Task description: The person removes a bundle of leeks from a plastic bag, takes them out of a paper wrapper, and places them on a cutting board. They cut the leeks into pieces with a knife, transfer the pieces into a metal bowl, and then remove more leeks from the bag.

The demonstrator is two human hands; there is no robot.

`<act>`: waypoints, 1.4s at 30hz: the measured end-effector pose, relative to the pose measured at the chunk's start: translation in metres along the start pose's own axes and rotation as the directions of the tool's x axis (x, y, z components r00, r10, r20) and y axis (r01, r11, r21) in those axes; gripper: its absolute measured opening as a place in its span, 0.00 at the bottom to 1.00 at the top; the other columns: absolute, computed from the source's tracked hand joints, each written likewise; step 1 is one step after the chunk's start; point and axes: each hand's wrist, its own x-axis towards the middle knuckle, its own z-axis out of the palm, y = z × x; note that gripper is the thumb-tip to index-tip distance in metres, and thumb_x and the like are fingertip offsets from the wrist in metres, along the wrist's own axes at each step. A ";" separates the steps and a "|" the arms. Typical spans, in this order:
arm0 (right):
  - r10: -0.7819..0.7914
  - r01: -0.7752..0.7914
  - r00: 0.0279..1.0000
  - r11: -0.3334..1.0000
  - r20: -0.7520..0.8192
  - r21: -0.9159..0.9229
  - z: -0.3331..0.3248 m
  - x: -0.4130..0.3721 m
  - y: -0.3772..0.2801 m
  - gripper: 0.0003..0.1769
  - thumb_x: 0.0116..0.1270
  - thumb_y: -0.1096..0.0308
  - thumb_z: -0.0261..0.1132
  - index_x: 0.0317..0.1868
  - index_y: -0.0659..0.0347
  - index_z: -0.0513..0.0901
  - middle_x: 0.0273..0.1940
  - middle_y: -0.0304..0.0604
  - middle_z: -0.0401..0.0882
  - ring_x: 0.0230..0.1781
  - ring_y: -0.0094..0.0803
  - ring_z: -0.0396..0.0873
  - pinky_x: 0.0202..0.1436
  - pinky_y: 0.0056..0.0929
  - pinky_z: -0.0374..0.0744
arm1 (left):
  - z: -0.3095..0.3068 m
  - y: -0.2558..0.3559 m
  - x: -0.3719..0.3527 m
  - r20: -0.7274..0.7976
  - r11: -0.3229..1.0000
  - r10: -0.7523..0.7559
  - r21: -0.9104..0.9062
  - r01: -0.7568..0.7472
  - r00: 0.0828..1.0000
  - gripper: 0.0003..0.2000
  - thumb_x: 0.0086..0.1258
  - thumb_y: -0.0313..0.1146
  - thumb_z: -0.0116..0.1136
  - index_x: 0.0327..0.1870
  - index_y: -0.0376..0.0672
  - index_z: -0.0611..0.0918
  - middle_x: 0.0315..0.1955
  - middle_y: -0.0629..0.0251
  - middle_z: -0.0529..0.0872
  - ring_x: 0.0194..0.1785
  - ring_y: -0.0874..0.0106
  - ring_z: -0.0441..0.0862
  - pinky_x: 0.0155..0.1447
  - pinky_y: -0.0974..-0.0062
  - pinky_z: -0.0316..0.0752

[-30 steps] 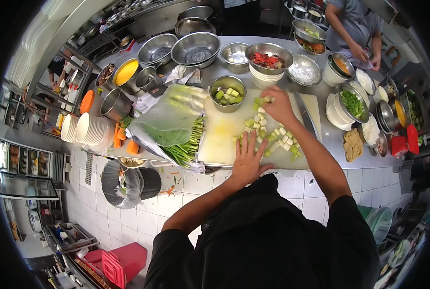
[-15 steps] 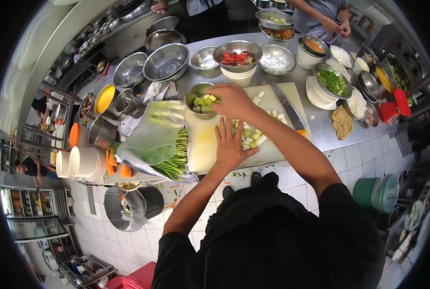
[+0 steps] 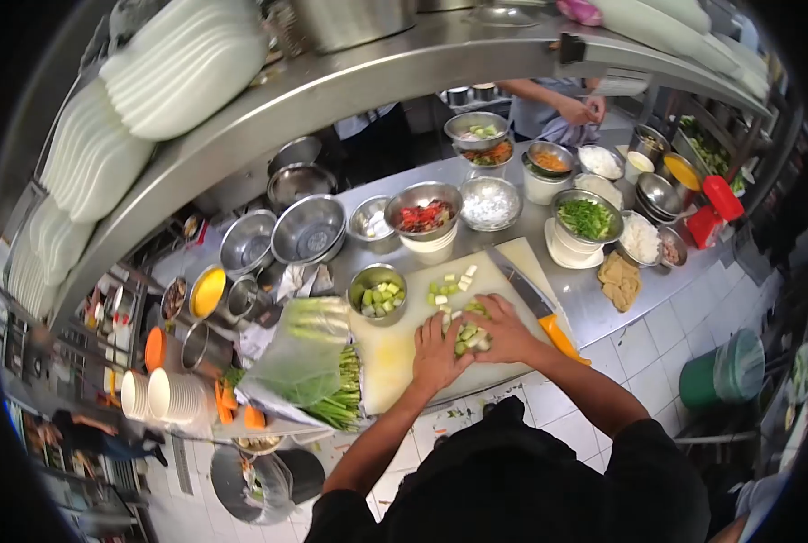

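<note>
Small chopped pale-green and white vegetable pieces (image 3: 470, 338) lie between my two hands on the white cutting board (image 3: 395, 366). My left hand (image 3: 440, 351) rests at the left side of the pile, fingers spread. From the right, my right hand (image 3: 508, 335) curls round the same pieces, its fingertips partly hidden among them. More cut pieces (image 3: 451, 286) are scattered just beyond. A steel pot (image 3: 377, 316) on the board's left part holds similar pieces. To the right of my right hand lies a knife with a yellow handle (image 3: 562, 338), blade pointing away.
Plastic-wrapped green stalks (image 3: 309, 362) lie left of the board. Behind it stand a bowl of red peppers (image 3: 424, 214) and several steel bowls. A bowl of chopped greens (image 3: 587, 217) is at right. An overhead steel shelf (image 3: 331, 86) crosses the view. Across the counter stands another person (image 3: 549, 113).
My right hand has left the pot and come down to the pieces on the board. My left hand now meets it there. The camera has tilted up, bringing the overhead shelf into view.
</note>
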 end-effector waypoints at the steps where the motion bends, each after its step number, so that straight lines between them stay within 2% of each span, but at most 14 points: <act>1: -0.008 0.008 1.000 1.000 -0.017 0.012 0.007 0.005 -0.003 0.42 0.47 0.48 0.77 0.65 0.52 0.79 0.72 0.55 0.64 0.73 0.61 0.57 0.76 0.52 0.61 | 0.004 0.001 0.003 -0.015 1.000 0.002 -0.018 -0.002 1.000 0.32 0.64 0.47 0.62 0.68 0.42 0.73 0.69 0.42 0.66 0.70 0.45 0.63 0.72 0.48 0.58; 5: -0.027 0.027 0.986 1.000 -0.162 0.001 0.041 0.022 0.000 0.30 0.51 0.55 0.75 0.56 0.52 0.84 0.67 0.50 0.71 0.68 0.57 0.63 0.72 0.51 0.65 | 0.024 0.013 0.007 -0.222 0.986 -0.156 -0.086 0.140 0.963 0.20 0.73 0.41 0.56 0.59 0.39 0.79 0.64 0.43 0.72 0.67 0.48 0.68 0.69 0.50 0.61; 8: -0.018 0.049 0.970 0.991 -0.241 0.126 0.050 0.030 0.007 0.22 0.52 0.61 0.74 0.50 0.53 0.86 0.64 0.49 0.74 0.65 0.57 0.65 0.69 0.50 0.68 | 0.034 0.016 0.015 -0.299 0.970 -0.233 -0.136 0.201 0.926 0.17 0.75 0.40 0.55 0.53 0.36 0.82 0.63 0.45 0.73 0.63 0.49 0.71 0.66 0.49 0.63; 14: 0.150 -0.011 0.928 0.926 -0.341 0.377 0.051 0.033 0.009 0.18 0.56 0.70 0.73 0.48 0.60 0.86 0.58 0.49 0.78 0.62 0.49 0.72 0.68 0.43 0.70 | 0.052 0.026 0.038 -0.481 0.930 -0.324 -0.319 0.182 0.815 0.12 0.76 0.34 0.53 0.45 0.34 0.84 0.59 0.46 0.76 0.58 0.50 0.75 0.63 0.56 0.68; 16: 0.210 -0.005 0.927 0.834 -0.309 0.552 0.050 0.037 0.012 0.18 0.57 0.70 0.73 0.48 0.63 0.85 0.57 0.50 0.79 0.60 0.45 0.76 0.65 0.39 0.73 | 0.074 0.016 0.049 -0.458 0.888 -0.340 -0.444 0.120 0.821 0.13 0.74 0.37 0.56 0.46 0.35 0.85 0.54 0.47 0.78 0.58 0.50 0.74 0.63 0.57 0.69; 18: 0.285 0.021 0.877 0.781 -0.387 0.624 0.070 0.043 0.024 0.15 0.61 0.70 0.72 0.48 0.64 0.84 0.54 0.47 0.82 0.58 0.38 0.78 0.63 0.36 0.75 | 0.081 0.021 0.068 -0.524 0.862 -0.396 -0.495 0.108 0.754 0.12 0.74 0.33 0.53 0.42 0.32 0.84 0.41 0.50 0.83 0.49 0.53 0.77 0.59 0.60 0.70; 20: 0.464 -0.050 0.811 0.661 -0.355 0.749 0.069 0.047 0.023 0.12 0.66 0.70 0.69 0.49 0.64 0.85 0.49 0.41 0.84 0.50 0.31 0.81 0.57 0.30 0.79 | 0.072 0.029 0.084 -0.469 0.786 -0.497 -0.599 0.151 0.730 0.13 0.73 0.34 0.54 0.37 0.32 0.84 0.35 0.53 0.82 0.47 0.55 0.78 0.55 0.61 0.71; 23: 0.672 -0.045 0.739 0.133 -0.056 0.990 0.060 0.057 0.017 0.10 0.71 0.70 0.66 0.50 0.64 0.85 0.45 0.39 0.85 0.44 0.26 0.82 0.52 0.25 0.81 | 0.062 0.040 0.101 -0.416 0.722 -0.567 -0.666 0.187 0.711 0.14 0.72 0.35 0.55 0.33 0.32 0.84 0.35 0.52 0.83 0.44 0.55 0.78 0.52 0.61 0.71; 26: 0.691 0.033 0.723 -0.049 0.010 0.998 0.039 0.066 -0.002 0.10 0.72 0.73 0.64 0.51 0.67 0.84 0.43 0.39 0.84 0.39 0.24 0.82 0.44 0.22 0.81 | 0.058 0.040 0.108 -0.479 0.729 -0.585 -0.664 0.166 0.654 0.14 0.72 0.35 0.56 0.32 0.32 0.84 0.35 0.52 0.82 0.43 0.56 0.78 0.52 0.61 0.71; 30: 0.593 0.061 0.803 0.003 -0.051 0.998 0.016 0.104 -0.041 0.13 0.71 0.72 0.65 0.53 0.68 0.83 0.44 0.40 0.85 0.44 0.24 0.82 0.48 0.22 0.80 | -0.012 0.035 0.111 -0.478 0.690 -0.615 -0.711 0.135 0.627 0.11 0.71 0.33 0.56 0.33 0.33 0.82 0.39 0.54 0.82 0.47 0.56 0.78 0.53 0.62 0.71; 34: 0.495 0.126 0.834 0.257 -0.242 0.958 0.019 0.169 -0.085 0.13 0.65 0.72 0.66 0.48 0.69 0.86 0.44 0.42 0.87 0.45 0.24 0.82 0.51 0.24 0.79 | -0.057 -0.025 0.115 -0.712 0.805 -0.489 -0.591 -0.055 0.503 0.11 0.74 0.30 0.53 0.32 0.32 0.82 0.33 0.55 0.82 0.39 0.59 0.78 0.46 0.63 0.72; 36: 0.472 0.160 0.821 0.350 -0.321 0.923 0.039 0.198 -0.100 0.09 0.67 0.72 0.63 0.43 0.69 0.86 0.42 0.42 0.87 0.42 0.26 0.82 0.49 0.26 0.80 | -0.078 -0.045 0.111 -0.631 0.738 -0.630 -0.668 0.097 0.452 0.16 0.77 0.33 0.50 0.31 0.31 0.82 0.29 0.54 0.84 0.32 0.61 0.79 0.41 0.65 0.73; 39: 0.431 0.172 0.792 0.523 -0.433 0.835 0.066 0.215 -0.104 0.10 0.63 0.69 0.65 0.38 0.67 0.88 0.36 0.48 0.87 0.37 0.36 0.84 0.46 0.33 0.80 | -0.085 -0.068 0.103 -0.571 0.671 -0.721 -0.716 0.191 0.392 0.23 0.81 0.43 0.47 0.30 0.31 0.83 0.22 0.58 0.83 0.28 0.68 0.75 0.39 0.66 0.71; 42: 0.453 0.003 0.847 0.520 -0.279 0.854 0.059 0.206 -0.109 0.10 0.62 0.67 0.65 0.37 0.67 0.87 0.34 0.52 0.86 0.35 0.43 0.84 0.45 0.37 0.80 | -0.085 -0.069 0.096 -0.564 0.679 -0.718 -0.697 0.232 0.407 0.25 0.81 0.44 0.45 0.29 0.30 0.83 0.21 0.56 0.82 0.29 0.65 0.77 0.41 0.65 0.72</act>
